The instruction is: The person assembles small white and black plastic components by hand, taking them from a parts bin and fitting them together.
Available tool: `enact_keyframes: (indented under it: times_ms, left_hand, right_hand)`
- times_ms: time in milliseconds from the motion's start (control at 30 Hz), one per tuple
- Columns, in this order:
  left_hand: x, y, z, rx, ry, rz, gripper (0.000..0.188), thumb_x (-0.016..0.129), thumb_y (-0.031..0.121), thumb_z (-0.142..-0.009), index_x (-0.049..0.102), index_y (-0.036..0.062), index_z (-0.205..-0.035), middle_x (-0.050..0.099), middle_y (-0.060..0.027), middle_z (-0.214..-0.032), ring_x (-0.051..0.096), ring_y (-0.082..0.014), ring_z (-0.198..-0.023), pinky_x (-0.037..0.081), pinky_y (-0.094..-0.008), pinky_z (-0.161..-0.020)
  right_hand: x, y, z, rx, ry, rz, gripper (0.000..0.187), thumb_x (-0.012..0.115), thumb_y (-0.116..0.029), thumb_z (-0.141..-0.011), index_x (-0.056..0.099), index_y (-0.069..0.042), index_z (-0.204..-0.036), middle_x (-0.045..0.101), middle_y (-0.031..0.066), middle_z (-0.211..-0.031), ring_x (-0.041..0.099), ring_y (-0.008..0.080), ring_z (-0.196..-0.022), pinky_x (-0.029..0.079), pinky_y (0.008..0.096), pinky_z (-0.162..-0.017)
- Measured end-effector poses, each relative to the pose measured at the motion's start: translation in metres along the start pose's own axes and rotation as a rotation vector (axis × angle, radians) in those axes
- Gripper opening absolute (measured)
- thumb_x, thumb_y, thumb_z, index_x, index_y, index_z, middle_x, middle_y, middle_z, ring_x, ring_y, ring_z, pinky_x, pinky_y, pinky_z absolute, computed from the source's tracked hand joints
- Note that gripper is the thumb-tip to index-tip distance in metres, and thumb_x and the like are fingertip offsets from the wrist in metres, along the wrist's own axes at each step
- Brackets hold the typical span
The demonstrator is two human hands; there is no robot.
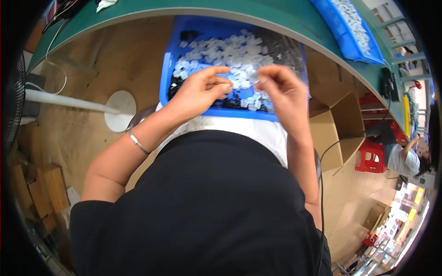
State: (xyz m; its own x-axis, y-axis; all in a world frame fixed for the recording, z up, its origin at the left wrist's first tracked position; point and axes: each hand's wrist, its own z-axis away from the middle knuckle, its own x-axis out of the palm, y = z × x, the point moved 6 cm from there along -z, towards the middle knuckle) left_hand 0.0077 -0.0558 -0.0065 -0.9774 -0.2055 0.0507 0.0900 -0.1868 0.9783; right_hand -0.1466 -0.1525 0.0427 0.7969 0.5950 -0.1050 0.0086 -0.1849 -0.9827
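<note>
Though small, blocky translucent white pieces (215, 54)

The left grip (199, 93) hangs over the left half of the blue tray (164, 87), the blurred right grip (286, 94) over its right half; white pieces (221, 51) and black pieces (231, 101) lie inside the tray, a green tabletop (138, 8) beyond it, a cardboard box (326, 135) to its right.

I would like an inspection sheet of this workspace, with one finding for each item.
Surface: green table beyond the blue tray.
Job's things: white pieces and black pieces loose in the tray.
Clutter: clear plastic along the tray's right side; cardboard box nearby.
Hands: left hand over the tray, fingers bent; right hand blurred, grip unclear.
Cables: black cable at right, white cable at left.
Surroundings: fan at left; red stool and another person at right.
</note>
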Motion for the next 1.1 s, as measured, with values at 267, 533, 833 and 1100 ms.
enact_keyframes:
  times_ms: [267,533,833,1100]
  left_hand:
    - [-0.017,0.013,-0.008,0.111,0.034,-0.115,0.025,0.055,0.011,-0.095,0.057,-0.0021,-0.116,0.064,-0.0113,-0.11,0.062,-0.0172,-0.101,0.05,-0.0301,-0.085]
    - [-0.076,0.016,-0.007,0.436,0.466,-0.682,0.019,0.061,0.007,-0.088,0.064,-0.0003,-0.105,0.066,-0.0097,-0.096,0.061,-0.0168,-0.079,0.05,-0.0295,-0.074]
    - [-0.072,0.018,-0.019,0.614,0.453,-1.146,0.029,0.06,0.006,-0.086,0.058,-0.0012,-0.113,0.056,-0.0181,-0.122,0.051,-0.0353,-0.114,0.043,-0.0415,-0.096]
    - [-0.075,0.015,-0.075,0.492,0.456,-1.337,0.043,0.054,0.027,-0.094,0.051,0.0001,-0.128,0.044,-0.0231,-0.139,0.036,-0.0374,-0.133,0.034,-0.0428,-0.108]
  right_hand:
    - [-0.148,-0.153,-0.056,-0.682,0.632,0.465,0.019,0.063,-0.006,-0.09,0.068,0.001,-0.107,0.07,0.0063,-0.089,0.065,0.0095,-0.079,0.05,0.0206,-0.076]
    - [0.046,-0.15,0.028,-0.679,-0.348,0.124,0.022,0.056,-0.001,-0.085,0.067,0.004,-0.103,0.069,0.0194,-0.094,0.067,0.0262,-0.084,0.052,0.0353,-0.077]
    - [0.09,-0.187,0.111,-0.932,-0.708,-0.463,0.028,0.057,-0.007,-0.084,0.065,-0.002,-0.11,0.063,0.0108,-0.108,0.06,0.0177,-0.069,0.048,0.0246,-0.059]
    - [0.077,-0.19,0.108,-0.986,-0.303,-0.456,0.022,0.062,-0.007,-0.081,0.071,-0.001,-0.101,0.067,0.0113,-0.1,0.058,0.0167,-0.062,0.048,0.0251,-0.056]
